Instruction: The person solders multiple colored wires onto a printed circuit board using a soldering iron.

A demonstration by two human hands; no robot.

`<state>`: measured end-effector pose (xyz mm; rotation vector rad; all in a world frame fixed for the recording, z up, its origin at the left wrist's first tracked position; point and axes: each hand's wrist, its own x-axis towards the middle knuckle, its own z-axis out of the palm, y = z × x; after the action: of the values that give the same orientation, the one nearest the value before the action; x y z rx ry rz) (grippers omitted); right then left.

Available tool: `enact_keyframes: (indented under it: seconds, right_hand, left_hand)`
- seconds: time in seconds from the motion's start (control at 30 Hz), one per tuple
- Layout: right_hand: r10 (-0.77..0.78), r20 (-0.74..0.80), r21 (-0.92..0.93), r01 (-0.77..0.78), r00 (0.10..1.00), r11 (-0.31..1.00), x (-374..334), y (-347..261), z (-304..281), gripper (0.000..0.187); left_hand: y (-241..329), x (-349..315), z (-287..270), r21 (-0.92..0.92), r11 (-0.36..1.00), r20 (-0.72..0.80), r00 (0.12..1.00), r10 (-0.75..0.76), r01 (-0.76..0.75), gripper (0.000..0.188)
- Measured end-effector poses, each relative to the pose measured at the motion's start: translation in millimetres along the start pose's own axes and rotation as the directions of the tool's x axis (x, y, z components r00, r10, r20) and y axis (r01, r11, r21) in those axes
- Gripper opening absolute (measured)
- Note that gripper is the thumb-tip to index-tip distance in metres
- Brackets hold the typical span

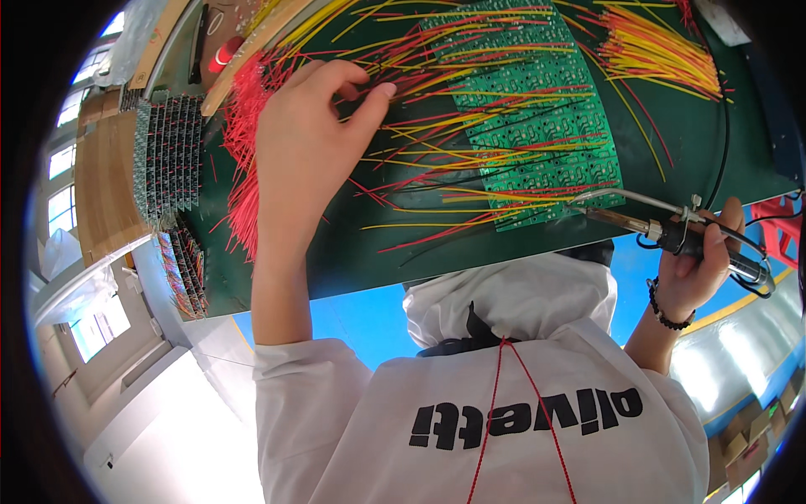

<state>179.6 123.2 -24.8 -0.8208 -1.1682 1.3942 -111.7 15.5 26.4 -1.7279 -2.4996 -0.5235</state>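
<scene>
Worktop (353,252): dark green, spanning from 9 to 3 o'clock across the upper half of the view.
Circuit board panel (537,126): green, flat on the worktop at 1 o'clock, crossed by loose wires.
Board stacks (168,160): at 9 o'clock on the worktop's edge, bristling with red leads.
Red wires (243,143): thick bundle at 10 o'clock, lying under and beside the left hand.
Yellow wires (655,50): heap at 1 o'clock near the far corner, mixed with some red.
Left hand (306,143): at 11 o'clock, resting on the red wires, thumb and fingertips drawn together, pinching thin wire strands near the panel's left edge.
Right hand (701,265): at 3 o'clock, wrapped round the dark handle of the soldering iron.
Soldering iron (663,223): metal tip at the panel's lower right corner.
</scene>
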Motion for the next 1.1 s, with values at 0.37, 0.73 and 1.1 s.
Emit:
enact_keyframes:
  seconds: [0.37, 0.73, 1.1]
  right_hand:
    - [0.003, -0.101, 0.052, 0.003, 0.995, 0.999, 6, -9, -7, 0.014]
    - [-0.070, 0.024, 0.089, 0.067, 0.997, 0.994, 7, 3, -27, 0.010]
    - [-0.066, -0.231, -0.028, 0.062, 0.971, 0.998, 22, -2, -26, 0.020]
  left_hand:
    - [6, -12, -42, -0.376, 0.913, -0.205, 0.947, -0.248, 0.158, 0.013]
    - [93, -54, 31, -0.337, 0.881, -0.203, 0.940, 0.276, -0.332, 0.017]
    - [93, -44, 45, -0.423, 0.832, -0.224, 0.931, 0.289, -0.360, 0.017]
